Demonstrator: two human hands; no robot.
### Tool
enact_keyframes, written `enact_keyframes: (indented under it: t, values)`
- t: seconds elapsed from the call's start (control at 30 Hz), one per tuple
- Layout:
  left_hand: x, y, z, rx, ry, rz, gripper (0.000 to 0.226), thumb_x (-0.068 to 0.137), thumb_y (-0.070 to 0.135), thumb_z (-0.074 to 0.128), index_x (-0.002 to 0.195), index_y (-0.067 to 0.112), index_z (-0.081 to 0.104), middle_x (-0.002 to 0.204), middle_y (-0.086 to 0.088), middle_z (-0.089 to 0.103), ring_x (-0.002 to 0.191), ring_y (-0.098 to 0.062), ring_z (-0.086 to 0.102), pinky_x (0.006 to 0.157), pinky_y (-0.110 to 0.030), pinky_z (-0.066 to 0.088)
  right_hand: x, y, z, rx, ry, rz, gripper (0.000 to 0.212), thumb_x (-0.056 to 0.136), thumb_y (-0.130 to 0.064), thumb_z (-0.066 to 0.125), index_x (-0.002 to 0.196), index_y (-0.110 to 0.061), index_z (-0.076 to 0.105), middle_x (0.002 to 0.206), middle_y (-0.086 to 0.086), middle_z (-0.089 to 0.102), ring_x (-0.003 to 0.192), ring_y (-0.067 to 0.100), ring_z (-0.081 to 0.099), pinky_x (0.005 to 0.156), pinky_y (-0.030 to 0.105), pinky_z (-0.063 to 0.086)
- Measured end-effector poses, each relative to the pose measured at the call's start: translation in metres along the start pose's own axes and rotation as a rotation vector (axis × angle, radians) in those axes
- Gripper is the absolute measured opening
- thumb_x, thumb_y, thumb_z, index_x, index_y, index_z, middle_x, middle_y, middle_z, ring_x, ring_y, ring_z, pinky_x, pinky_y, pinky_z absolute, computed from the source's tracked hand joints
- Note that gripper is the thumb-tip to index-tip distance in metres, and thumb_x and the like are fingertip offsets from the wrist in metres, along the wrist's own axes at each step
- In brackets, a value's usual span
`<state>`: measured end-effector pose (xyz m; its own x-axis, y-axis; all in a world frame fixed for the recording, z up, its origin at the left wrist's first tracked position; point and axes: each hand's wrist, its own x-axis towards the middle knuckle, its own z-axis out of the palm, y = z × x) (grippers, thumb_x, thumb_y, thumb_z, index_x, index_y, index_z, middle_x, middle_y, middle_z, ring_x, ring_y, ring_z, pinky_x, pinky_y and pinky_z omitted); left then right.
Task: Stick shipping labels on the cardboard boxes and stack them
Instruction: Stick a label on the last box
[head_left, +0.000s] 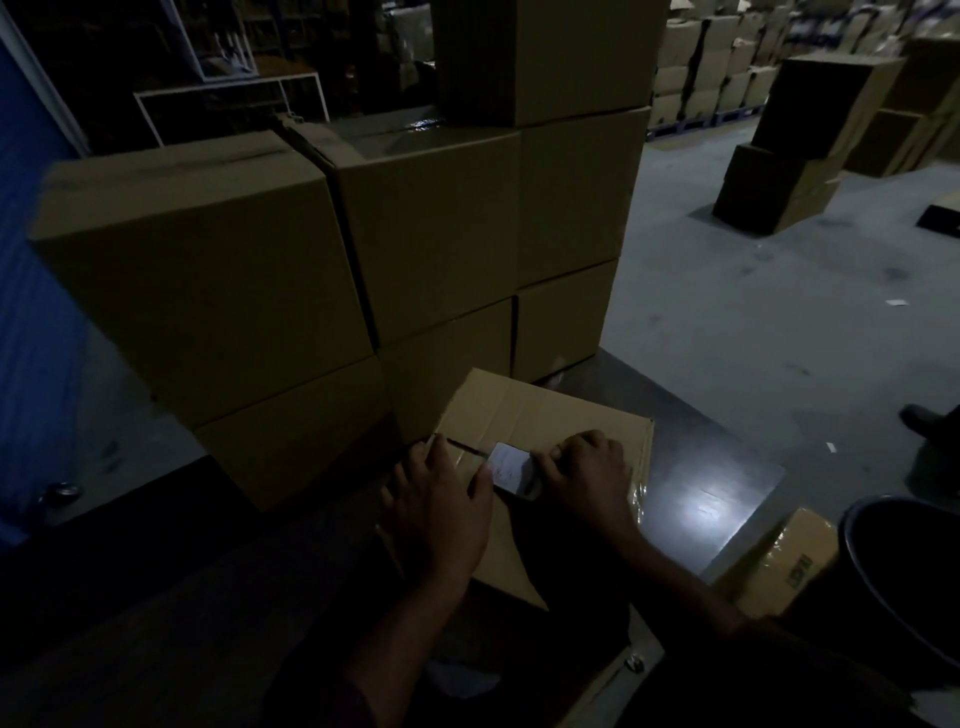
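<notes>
A closed cardboard box (540, 415) lies in front of me on a dark platform. A small white shipping label (510, 466) sits on its top near the taped seam. My left hand (441, 506) lies spread on the box lid, its thumb at the label's left edge. My right hand (587, 475) has its fingers curled at the label's right edge and seems to pinch it. Behind the box rises a stack of plain cardboard boxes (431, 234), two to three high.
A small taped box (784, 561) and a dark round bin (904, 571) stand at the right. More box stacks (800, 145) sit on the grey floor at the back right. A blue wall (31, 312) runs along the left. The scene is dim.
</notes>
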<state>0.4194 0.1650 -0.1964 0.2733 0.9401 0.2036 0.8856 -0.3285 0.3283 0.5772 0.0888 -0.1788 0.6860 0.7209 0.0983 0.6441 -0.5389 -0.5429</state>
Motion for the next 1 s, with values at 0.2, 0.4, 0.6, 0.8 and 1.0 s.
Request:
enact_keyframes:
  t: [0.2,0.4,0.6,0.8,1.0]
  values:
    - [0.001,0.000,0.003,0.010,-0.030,0.005,0.079,0.097,0.076,0.036,0.157,0.025,0.040,0.159,-0.004,0.043,0.141,-0.029,0.043,0.113,-0.052,0.034,0.000,0.000,-0.009,0.136,-0.056,-0.084,0.028,0.086,-0.054,0.065,0.092,-0.029,0.075,0.092,-0.009,0.073,0.086,0.010,0.066,0.081,0.034,0.053]
    - [0.002,-0.001,0.001,0.014,-0.033,0.005,0.055,0.105,0.046,0.034,0.154,0.026,0.045,0.157,-0.001,0.044,0.135,-0.027,0.045,0.106,-0.048,0.037,0.002,-0.008,-0.020,0.460,-0.225,-0.080,0.008,0.093,-0.022,0.071,0.092,-0.015,0.076,0.080,-0.007,0.073,0.071,0.002,0.066,0.065,0.022,0.050]
    - [0.004,-0.007,0.011,-0.031,-0.057,0.043,0.053,0.103,0.033,0.042,0.155,0.030,0.043,0.163,-0.001,0.036,0.142,-0.029,0.042,0.110,-0.051,0.039,-0.015,0.003,-0.036,0.851,-0.169,0.048,0.012,0.096,-0.018,0.068,0.099,-0.007,0.072,0.093,0.014,0.074,0.082,0.026,0.072,0.067,0.038,0.059]
    - [0.000,-0.002,0.013,-0.071,0.005,0.165,0.046,0.094,0.028,0.060,0.139,0.022,0.061,0.163,-0.012,0.036,0.152,-0.036,0.030,0.121,-0.062,0.026,-0.042,0.019,-0.059,1.038,-0.120,0.189,0.013,0.097,-0.013,0.065,0.102,-0.003,0.070,0.095,0.015,0.074,0.083,0.027,0.072,0.069,0.039,0.058]
    - [-0.032,0.067,0.010,-0.238,0.032,0.527,0.042,0.098,0.036,0.053,0.134,0.013,0.060,0.141,-0.013,0.054,0.133,-0.038,0.047,0.105,-0.054,0.046,-0.063,0.086,-0.097,1.018,0.043,0.325,0.010,0.095,-0.014,0.066,0.102,-0.009,0.071,0.091,0.003,0.077,0.081,0.017,0.072,0.071,0.029,0.054]
